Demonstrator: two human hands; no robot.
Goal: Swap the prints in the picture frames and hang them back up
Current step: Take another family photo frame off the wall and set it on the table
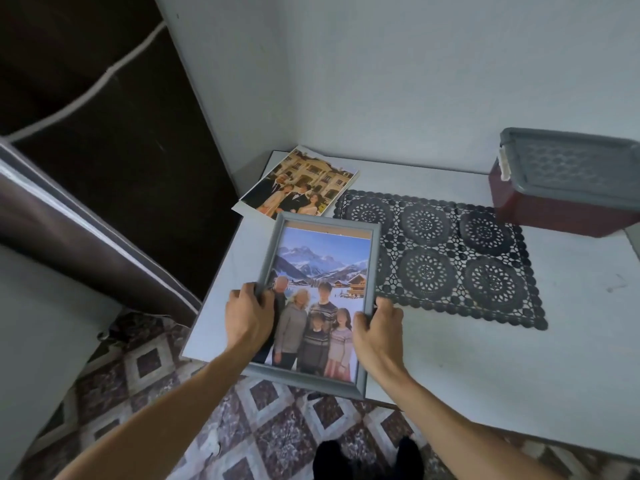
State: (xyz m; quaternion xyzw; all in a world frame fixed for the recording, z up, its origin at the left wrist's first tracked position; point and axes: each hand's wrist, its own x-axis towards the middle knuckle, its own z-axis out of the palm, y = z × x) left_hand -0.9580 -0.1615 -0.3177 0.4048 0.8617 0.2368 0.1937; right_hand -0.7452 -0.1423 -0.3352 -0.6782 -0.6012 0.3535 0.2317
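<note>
I hold a grey picture frame face up over the near left corner of the white table. Inside it is a print of a family before snowy mountains; a strip of brown backing shows above the print's top edge. My left hand grips the frame's left side, thumb over the front. My right hand grips the right side the same way. A loose print of people before a yellow mansion lies flat at the table's far left corner, beyond the frame.
A black lace placemat lies in the middle of the table. A dark red box with a grey lid stands at the far right against the wall. A brown curtain hangs left of the table above patterned floor tiles.
</note>
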